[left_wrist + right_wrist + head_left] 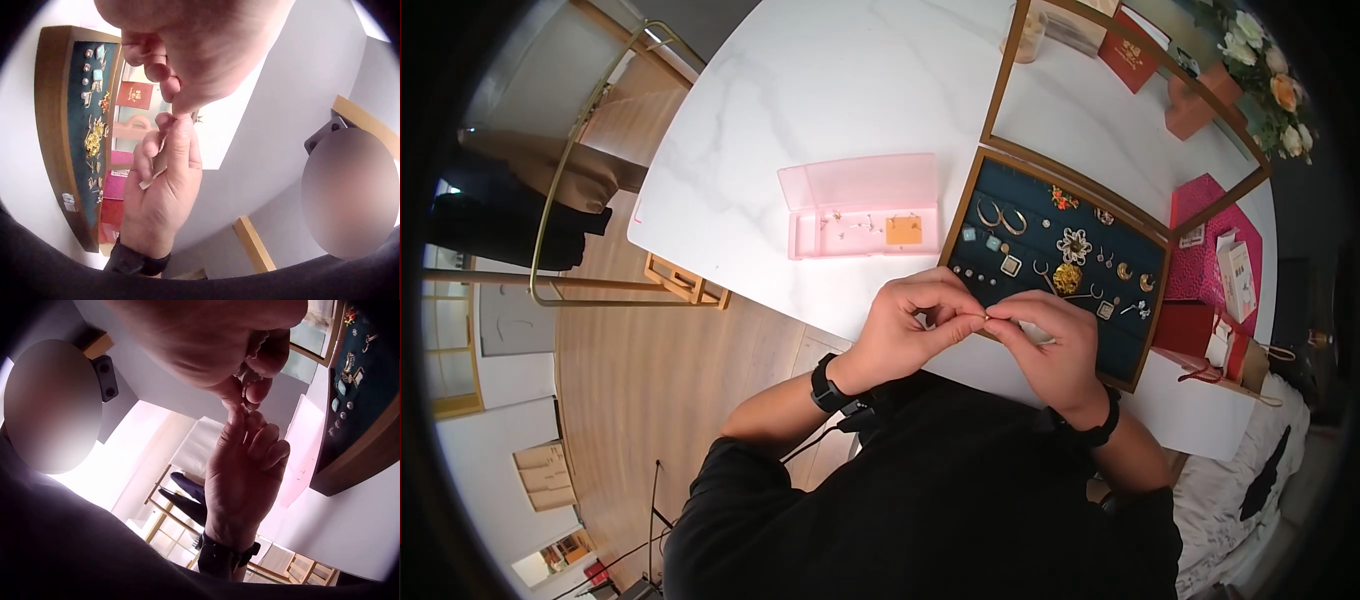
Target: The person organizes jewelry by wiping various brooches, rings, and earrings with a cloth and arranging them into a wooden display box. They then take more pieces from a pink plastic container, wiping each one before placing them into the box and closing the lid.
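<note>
My left hand (915,315) and right hand (1050,340) meet fingertip to fingertip over the table's front edge. Between them they pinch a tiny shiny piece (986,317), mostly hidden by the fingers; I cannot tell its kind. A crumpled whitish scrap (255,347) is tucked in the right palm. Just beyond the hands lies a wooden jewellery case (1145,350), its glass lid raised, with rings, brooches and earrings on dark teal lining. To the left, a pink plastic box (802,235) stands with its lid up, holding several small earrings and an orange card (904,230).
The white marbled table (730,150) has a curved left edge. At the right are a pink patterned box (1200,200), a red gift bag (1185,330) and flowers (1280,90). A gold-framed rack (560,200) with dark clothes stands left of the table.
</note>
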Available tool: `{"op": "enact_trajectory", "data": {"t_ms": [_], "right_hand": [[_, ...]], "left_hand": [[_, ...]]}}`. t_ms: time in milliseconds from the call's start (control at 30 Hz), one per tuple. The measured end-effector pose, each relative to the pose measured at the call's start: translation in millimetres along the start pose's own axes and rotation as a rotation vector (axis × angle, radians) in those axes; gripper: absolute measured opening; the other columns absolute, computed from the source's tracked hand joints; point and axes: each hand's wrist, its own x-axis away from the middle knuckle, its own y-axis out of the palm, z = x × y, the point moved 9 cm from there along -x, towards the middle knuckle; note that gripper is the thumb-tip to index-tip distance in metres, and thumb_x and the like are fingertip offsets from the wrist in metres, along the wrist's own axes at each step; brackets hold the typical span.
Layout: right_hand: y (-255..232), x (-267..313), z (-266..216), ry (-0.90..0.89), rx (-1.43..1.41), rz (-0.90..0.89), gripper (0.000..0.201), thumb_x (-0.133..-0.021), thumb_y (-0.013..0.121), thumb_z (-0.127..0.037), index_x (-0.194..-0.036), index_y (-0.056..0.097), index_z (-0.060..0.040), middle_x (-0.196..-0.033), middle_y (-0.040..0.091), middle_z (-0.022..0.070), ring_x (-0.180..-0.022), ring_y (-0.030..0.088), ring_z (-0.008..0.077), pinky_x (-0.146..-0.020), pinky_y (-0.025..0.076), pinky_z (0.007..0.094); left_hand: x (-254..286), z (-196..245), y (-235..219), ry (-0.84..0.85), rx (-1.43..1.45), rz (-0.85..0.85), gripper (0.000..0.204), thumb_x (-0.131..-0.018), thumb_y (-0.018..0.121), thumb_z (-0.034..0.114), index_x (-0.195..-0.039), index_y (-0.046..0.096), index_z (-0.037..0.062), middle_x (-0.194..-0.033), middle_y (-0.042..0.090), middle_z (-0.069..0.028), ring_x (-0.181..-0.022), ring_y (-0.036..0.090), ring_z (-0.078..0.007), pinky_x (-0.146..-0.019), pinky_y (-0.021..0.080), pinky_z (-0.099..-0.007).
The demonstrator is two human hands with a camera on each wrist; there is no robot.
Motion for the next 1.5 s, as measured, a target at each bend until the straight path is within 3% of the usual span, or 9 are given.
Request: {"op": "enact_trajectory", "data": {"t_ms": [333,700,767,800,867,967,1067,1200,1500], "right_hand": [[-1,3,-7,-0.106,0.08,0.008,0.017,-0.088,0.087,0.001,-0.103,0.079,-0.0003,-0.097,0.078,0.0123,-0.082,0.078,0.0252,-0.071,0.061,0.032],[-11,4,4,-0.034,0.019,0.002,0.017,-0.087,0.086,0.004,-0.101,0.078,-0.0004,-0.096,0.079,0.0122,-0.083,0.078,0.0234,-0.074,0.061,0.0315],[-14,6,8,-0.011,0.03,0.025,0.016,-0.088,0.086,0.004,-0.101,0.078,-0.0001,-0.096,0.079,0.0121,-0.084,0.078,0.023,-0.075,0.061,0.0315],[-18,7,10,0.0,0.06,0.048,0.016,-0.088,0.086,0.004,-0.101,0.078,0.0001,-0.097,0.079,0.0121,-0.085,0.078,0.0232,-0.076,0.061,0.0316],[-25,10,14,0.01,0.093,0.076,0.015,-0.088,0.086,0.004,-0.101,0.079,0.0004,-0.097,0.079,0.0122,-0.086,0.078,0.0234,-0.077,0.061,0.0318],[-35,18,21,0.034,0.161,0.107,0.015,-0.089,0.086,0.004,-0.102,0.079,0.0006,-0.097,0.079,0.0122,-0.086,0.078,0.0241,-0.077,0.061,0.0319],[-42,27,30,0.09,0.216,0.12,0.015,-0.09,0.085,0.002,-0.104,0.079,0.0007,-0.097,0.079,0.0124,-0.087,0.078,0.0249,-0.077,0.06,0.0324],[-46,36,40,0.104,0.26,0.119,0.015,-0.092,0.084,0.0,-0.106,0.077,0.0014,-0.097,0.077,0.0132,-0.086,0.077,0.027,-0.076,0.06,0.0338],[-24,31,55,0.052,0.304,0.057,0.012,-0.097,0.08,-0.004,-0.107,0.076,0.0002,-0.097,0.074,0.0131,-0.081,0.074,0.0301,-0.072,0.059,0.0362]], "left_hand": [[-1,3,2,-0.032,-0.083,-0.003,0.009,-0.093,0.083,-0.004,-0.101,0.083,0.002,-0.096,0.072,-0.0029,-0.072,0.052,-0.0075,-0.066,0.044,-0.0248],[-21,11,-21,-0.033,-0.189,-0.092,0.01,-0.094,0.083,-0.001,-0.103,0.083,0.0029,-0.098,0.074,-0.0029,-0.08,0.061,-0.0086,-0.071,0.05,-0.0255],[-36,8,-58,0.051,-0.503,0.112,0.012,-0.093,0.081,0.0,-0.104,0.082,0.0029,-0.096,0.076,-0.0073,-0.075,0.066,-0.0168,-0.069,0.053,-0.0312],[-42,5,-68,0.054,-0.504,0.11,0.012,-0.093,0.081,0.0,-0.104,0.082,0.0029,-0.096,0.076,-0.0073,-0.075,0.066,-0.0168,-0.069,0.053,-0.0312],[-51,-4,-83,0.004,-1.014,0.113,0.012,-0.092,0.08,0.002,-0.104,0.082,0.0023,-0.101,0.078,-0.0099,-0.083,0.075,-0.0234,-0.073,0.058,-0.0345],[-57,-15,-78,0.1,-1.133,0.037,0.016,-0.089,0.079,0.004,-0.104,0.082,0.0032,-0.1,0.077,-0.0132,-0.082,0.075,-0.0328,-0.074,0.06,-0.0407],[-58,-22,-69,0.156,-1.19,-0.027,0.013,-0.088,0.078,0.005,-0.101,0.081,0.0034,-0.097,0.076,-0.0132,-0.08,0.074,-0.036,-0.073,0.06,-0.0432],[-60,-21,-60,0.146,-1.225,-0.033,0.006,-0.086,0.074,0.003,-0.09,0.078,0.0049,-0.091,0.072,-0.013,-0.083,0.074,-0.0354,-0.073,0.06,-0.0442],[-62,-24,-59,0.143,-1.231,-0.066,0.003,-0.086,0.073,0.003,-0.086,0.076,0.0041,-0.09,0.071,-0.0126,-0.085,0.073,-0.0352,-0.074,0.059,-0.0438]]}}
